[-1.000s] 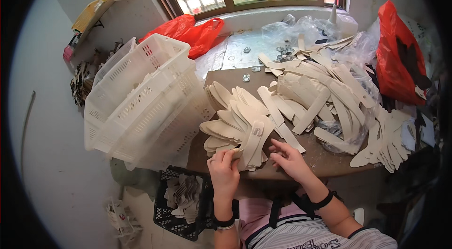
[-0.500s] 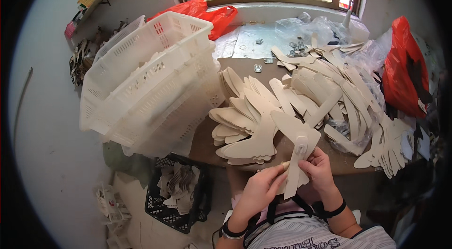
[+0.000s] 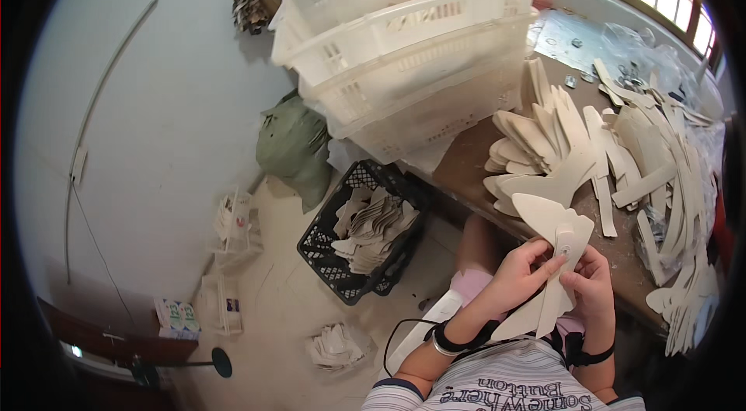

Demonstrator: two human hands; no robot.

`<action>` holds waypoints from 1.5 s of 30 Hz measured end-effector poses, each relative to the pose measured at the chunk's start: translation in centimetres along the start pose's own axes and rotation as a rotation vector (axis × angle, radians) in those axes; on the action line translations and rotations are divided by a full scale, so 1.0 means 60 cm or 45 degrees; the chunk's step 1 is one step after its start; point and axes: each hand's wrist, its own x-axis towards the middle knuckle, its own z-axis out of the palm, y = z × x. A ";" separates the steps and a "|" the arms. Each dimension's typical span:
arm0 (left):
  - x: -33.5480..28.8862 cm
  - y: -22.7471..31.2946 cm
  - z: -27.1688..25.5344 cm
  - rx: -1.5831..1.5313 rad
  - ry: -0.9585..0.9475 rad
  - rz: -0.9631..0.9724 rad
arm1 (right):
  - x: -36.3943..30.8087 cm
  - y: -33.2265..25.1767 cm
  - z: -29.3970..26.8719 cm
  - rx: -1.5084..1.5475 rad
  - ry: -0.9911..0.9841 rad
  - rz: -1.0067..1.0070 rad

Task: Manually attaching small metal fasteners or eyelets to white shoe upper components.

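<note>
A cream wing-shaped cut-out [image 3: 544, 217], flat and stiff-looking, is held up in front of my body. A narrow cream strip [image 3: 553, 298] lies over it, with a small clear round piece where they overlap. My left hand [image 3: 522, 277] is closed on the cut-out's left side, fingertips beside that round piece. My right hand [image 3: 592, 287] pinches the right edge, its thumb on the front and its other fingers partly hidden behind. Just beyond my hands, a fanned stack of similar cut-outs [image 3: 563, 135] rests on the brown table [image 3: 474, 154].
Loose cream strips [image 3: 668, 154] are heaped at the table's right side. Nested white plastic crates [image 3: 412, 61] stand at its left end. On the floor are a black crate [image 3: 361, 298] of cut pieces, a green sack [image 3: 294, 148] and a clear bag of scraps [image 3: 338, 346].
My view has swung left, so the table sits further right and more floor shows. My left fingers have moved up the cut-out to the round piece. Both hands still hold it.
</note>
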 end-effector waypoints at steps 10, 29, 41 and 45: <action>-0.069 0.033 -0.075 -0.144 0.252 -0.225 | 0.014 0.021 0.088 -0.062 -0.169 0.215; -0.079 -0.010 -0.138 -0.510 0.251 -0.317 | 0.011 0.050 0.106 -0.096 -0.200 0.464; -0.201 -0.033 -0.370 0.100 1.035 -0.394 | -0.006 0.077 0.055 -0.269 -0.421 0.539; -0.233 -0.087 -0.571 0.466 1.000 -0.427 | -0.028 0.035 0.011 -0.313 -0.196 0.516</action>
